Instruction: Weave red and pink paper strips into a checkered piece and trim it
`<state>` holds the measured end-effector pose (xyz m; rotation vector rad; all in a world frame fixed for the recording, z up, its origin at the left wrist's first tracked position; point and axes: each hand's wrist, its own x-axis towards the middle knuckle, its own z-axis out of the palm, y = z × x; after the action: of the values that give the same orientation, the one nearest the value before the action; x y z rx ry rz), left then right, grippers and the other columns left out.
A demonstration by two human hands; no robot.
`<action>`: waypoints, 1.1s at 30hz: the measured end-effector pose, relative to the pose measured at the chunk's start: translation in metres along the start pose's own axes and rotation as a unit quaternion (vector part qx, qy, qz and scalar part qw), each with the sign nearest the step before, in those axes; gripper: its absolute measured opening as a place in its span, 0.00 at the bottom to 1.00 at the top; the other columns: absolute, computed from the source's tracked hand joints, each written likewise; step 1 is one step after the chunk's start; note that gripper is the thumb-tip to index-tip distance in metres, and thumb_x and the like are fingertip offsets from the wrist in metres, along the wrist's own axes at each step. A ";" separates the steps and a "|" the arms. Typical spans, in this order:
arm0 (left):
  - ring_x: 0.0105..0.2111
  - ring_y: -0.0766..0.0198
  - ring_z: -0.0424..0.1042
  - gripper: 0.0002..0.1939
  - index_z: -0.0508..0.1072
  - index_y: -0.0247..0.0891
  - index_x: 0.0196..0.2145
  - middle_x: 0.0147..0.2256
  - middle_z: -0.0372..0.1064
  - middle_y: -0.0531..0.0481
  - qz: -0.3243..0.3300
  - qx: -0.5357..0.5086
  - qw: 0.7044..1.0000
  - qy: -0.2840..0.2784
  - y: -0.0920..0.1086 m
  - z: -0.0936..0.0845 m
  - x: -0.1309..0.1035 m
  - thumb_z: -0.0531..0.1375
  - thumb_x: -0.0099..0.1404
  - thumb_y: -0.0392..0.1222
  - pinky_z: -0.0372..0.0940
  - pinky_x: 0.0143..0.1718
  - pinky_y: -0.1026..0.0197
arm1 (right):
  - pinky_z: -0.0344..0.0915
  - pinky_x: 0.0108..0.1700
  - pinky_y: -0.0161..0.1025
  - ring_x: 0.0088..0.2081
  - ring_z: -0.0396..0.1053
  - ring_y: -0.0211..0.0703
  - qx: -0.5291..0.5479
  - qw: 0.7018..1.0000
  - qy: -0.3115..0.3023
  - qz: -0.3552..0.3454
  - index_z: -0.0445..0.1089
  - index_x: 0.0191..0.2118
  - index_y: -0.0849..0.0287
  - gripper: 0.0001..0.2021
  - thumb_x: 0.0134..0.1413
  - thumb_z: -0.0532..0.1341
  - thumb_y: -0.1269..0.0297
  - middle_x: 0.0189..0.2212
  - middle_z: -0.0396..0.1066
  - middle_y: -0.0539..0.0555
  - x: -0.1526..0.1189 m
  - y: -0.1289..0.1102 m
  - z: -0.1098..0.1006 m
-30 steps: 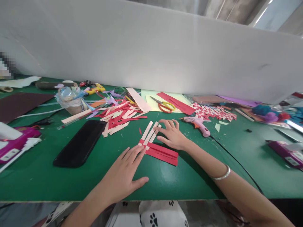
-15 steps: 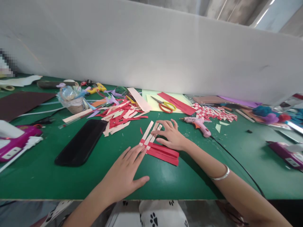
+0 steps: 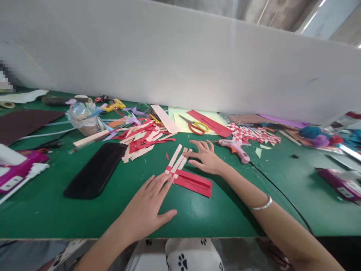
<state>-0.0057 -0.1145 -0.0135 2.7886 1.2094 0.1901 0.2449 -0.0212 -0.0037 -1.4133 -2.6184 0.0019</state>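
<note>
Red paper strips (image 3: 196,184) lie fanned out to the right, crossed at their left end by pale pink paper strips (image 3: 175,155) that point away from me. Where they cross, they form a small woven check. My left hand (image 3: 146,209) lies flat with its fingers stretched out, fingertips pressing on the left edge of the weave and hiding part of it. Just right of the pale strips' far ends is my right hand (image 3: 208,157), its fingers spread and bent and nothing visibly held. Whether its index fingertip touches a strip I cannot tell.
A pink glue gun (image 3: 235,147) with a cord lies right of my right hand. Scissors (image 3: 194,125) rest on yellow paper behind. Cut strips (image 3: 141,140) are piled at the back, woven checked pieces (image 3: 254,133) at the back right. A black phone (image 3: 96,171) lies left.
My right hand has moved slightly right, away from the pale strips, and its fingers have come off them. My left hand stays on the weave.
</note>
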 end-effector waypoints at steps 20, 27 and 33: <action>0.59 0.52 0.52 0.35 0.42 0.42 0.63 0.60 0.51 0.43 0.003 -0.013 1.000 0.020 -0.001 0.001 0.000 0.49 0.64 0.57 0.51 0.58 0.45 | 0.32 0.58 0.59 0.58 0.47 0.52 0.001 1.000 0.000 -0.019 0.65 0.52 0.39 0.20 0.60 0.44 0.47 0.58 0.50 0.53 0.000 -0.002 -0.002; 0.59 0.51 0.52 0.35 0.42 0.42 0.63 0.61 0.50 0.44 0.001 -0.025 0.999 0.019 0.000 0.000 0.000 0.50 0.64 0.55 0.51 0.58 0.45 | 0.34 0.58 0.60 0.57 0.48 0.52 -0.013 1.000 0.006 -0.008 0.64 0.53 0.39 0.21 0.60 0.43 0.47 0.58 0.51 0.53 0.001 0.002 0.000; 0.59 0.51 0.51 0.34 0.44 0.41 0.62 0.61 0.50 0.43 -0.001 -0.017 1.000 0.013 0.000 0.000 -0.001 0.50 0.64 0.55 0.51 0.58 0.45 | 0.33 0.58 0.60 0.57 0.48 0.51 -0.023 1.000 0.007 -0.013 0.63 0.53 0.38 0.21 0.60 0.43 0.47 0.58 0.51 0.53 0.000 0.003 0.000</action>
<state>-0.0060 -0.1153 -0.0139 2.7652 1.2037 0.2458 0.2478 -0.0196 -0.0036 -1.3892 -2.6425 -0.0721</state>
